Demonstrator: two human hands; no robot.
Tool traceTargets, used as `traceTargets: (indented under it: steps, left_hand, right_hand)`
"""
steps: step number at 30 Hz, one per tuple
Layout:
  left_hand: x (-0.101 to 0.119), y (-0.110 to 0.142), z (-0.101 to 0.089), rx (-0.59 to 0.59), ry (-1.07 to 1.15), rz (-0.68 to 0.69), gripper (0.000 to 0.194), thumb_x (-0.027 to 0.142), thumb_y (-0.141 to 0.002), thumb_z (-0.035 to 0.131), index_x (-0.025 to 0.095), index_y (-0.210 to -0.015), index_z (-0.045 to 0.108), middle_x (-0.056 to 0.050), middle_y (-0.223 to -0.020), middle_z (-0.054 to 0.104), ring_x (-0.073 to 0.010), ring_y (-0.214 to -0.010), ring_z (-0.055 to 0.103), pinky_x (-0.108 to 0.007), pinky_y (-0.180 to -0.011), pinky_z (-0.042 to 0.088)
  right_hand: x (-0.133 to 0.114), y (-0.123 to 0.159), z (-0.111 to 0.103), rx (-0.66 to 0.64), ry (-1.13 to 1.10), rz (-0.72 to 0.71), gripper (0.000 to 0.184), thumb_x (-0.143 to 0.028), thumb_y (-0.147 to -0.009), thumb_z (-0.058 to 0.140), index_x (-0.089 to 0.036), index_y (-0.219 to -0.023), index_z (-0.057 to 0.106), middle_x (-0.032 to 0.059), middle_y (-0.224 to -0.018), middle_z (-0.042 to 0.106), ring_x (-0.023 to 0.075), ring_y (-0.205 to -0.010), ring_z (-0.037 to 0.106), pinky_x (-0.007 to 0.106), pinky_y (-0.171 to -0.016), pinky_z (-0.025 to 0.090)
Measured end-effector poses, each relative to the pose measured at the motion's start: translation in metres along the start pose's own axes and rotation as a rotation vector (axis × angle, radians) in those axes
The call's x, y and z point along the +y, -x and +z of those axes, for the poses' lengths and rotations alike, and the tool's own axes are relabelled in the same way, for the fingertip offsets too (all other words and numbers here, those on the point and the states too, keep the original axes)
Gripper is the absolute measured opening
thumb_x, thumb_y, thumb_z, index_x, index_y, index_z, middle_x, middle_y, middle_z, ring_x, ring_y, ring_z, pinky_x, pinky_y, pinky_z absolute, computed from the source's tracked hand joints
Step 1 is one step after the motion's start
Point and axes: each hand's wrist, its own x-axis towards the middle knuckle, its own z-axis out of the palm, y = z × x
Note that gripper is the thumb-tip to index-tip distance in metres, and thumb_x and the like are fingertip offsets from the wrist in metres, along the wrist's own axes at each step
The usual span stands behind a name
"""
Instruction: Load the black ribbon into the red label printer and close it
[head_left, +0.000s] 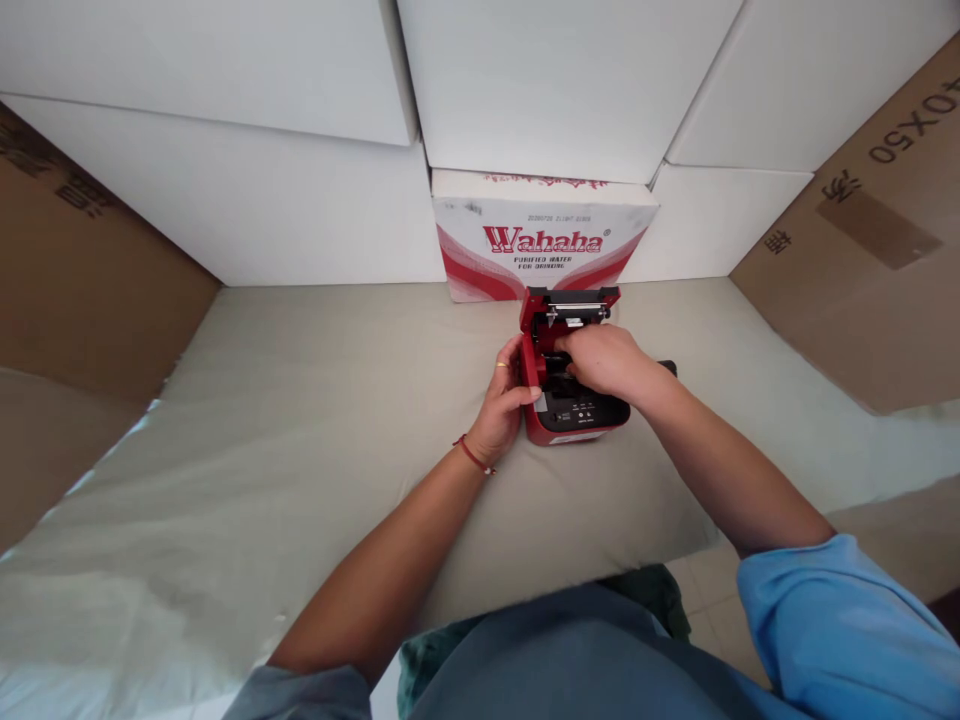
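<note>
Device (577,425) with raised lid (571,303) on a cloth-covered counter (337,370)

White boxes (315,210) wall the far side from ten to two o'clock, brown cartons (862,220) standing at nine and at two. The counter's near edge runs at six, beside the person's torso (570,660); tiled floor (709,590) shows at five. A wide stretch of cloth spreads at nine, a narrower one at three. The Wahaha box (547,245) stands just beyond the red-and-black device, at twelve. The left hand (500,410) braces its nine o'clock wall, thumb and fingers apart. The right hand (596,358) reaches inside from three; its fingertips are hidden, so I cannot tell its grip
</note>
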Motion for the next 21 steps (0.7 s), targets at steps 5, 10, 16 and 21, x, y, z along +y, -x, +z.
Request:
traceTargets:
  steps: [5, 10, 16, 21]
  left_hand:
    - [-0.002, -0.001, -0.001, 0.009, 0.012, -0.001, 0.080, 0.029, -0.070, 0.086, 0.034, -0.147, 0.063, -0.002, -0.161, 0.063, -0.0357, -0.160, 0.046, -0.052, -0.137, 0.031]
    - [-0.003, -0.003, -0.003, -0.002, -0.009, 0.014, 0.079, 0.031, -0.073, 0.087, 0.035, -0.148, 0.063, -0.003, -0.163, 0.061, -0.0365, -0.162, 0.045, -0.053, -0.137, 0.031]
    - [-0.002, -0.002, -0.004, -0.016, -0.011, 0.015, 0.079, 0.032, -0.073, 0.087, 0.034, -0.148, 0.063, -0.003, -0.164, 0.061, -0.0363, -0.162, 0.045, -0.052, -0.138, 0.030]
    - [-0.002, -0.002, -0.003, -0.009, -0.013, 0.011, 0.079, 0.031, -0.073, 0.087, 0.034, -0.149, 0.063, -0.003, -0.164, 0.061, -0.0358, -0.163, 0.044, -0.052, -0.137, 0.030]
  right_hand:
    - [0.004, -0.003, 0.007, 0.024, -0.001, -0.002, 0.041, -0.017, -0.099, 0.063, -0.028, -0.134, 0.081, 0.0132, -0.126, 0.085, 0.0325, -0.109, 0.078, 0.037, -0.081, 0.052]
    - [0.012, -0.002, 0.011, 0.051, -0.045, -0.019, 0.041, -0.021, -0.099, 0.063, -0.029, -0.135, 0.081, 0.0109, -0.127, 0.085, 0.0320, -0.110, 0.078, 0.037, -0.082, 0.054]
    - [0.004, 0.003, 0.006, 0.046, 0.008, 0.018, 0.037, -0.025, -0.101, 0.065, -0.027, -0.136, 0.079, 0.0138, -0.127, 0.085, 0.0350, -0.113, 0.080, 0.037, -0.078, 0.054]
    - [-0.012, -0.002, 0.004, 0.034, 0.052, 0.013, 0.032, -0.015, -0.104, 0.056, -0.016, -0.123, 0.082, 0.0208, -0.118, 0.085, 0.0366, -0.112, 0.081, 0.040, -0.082, 0.057]
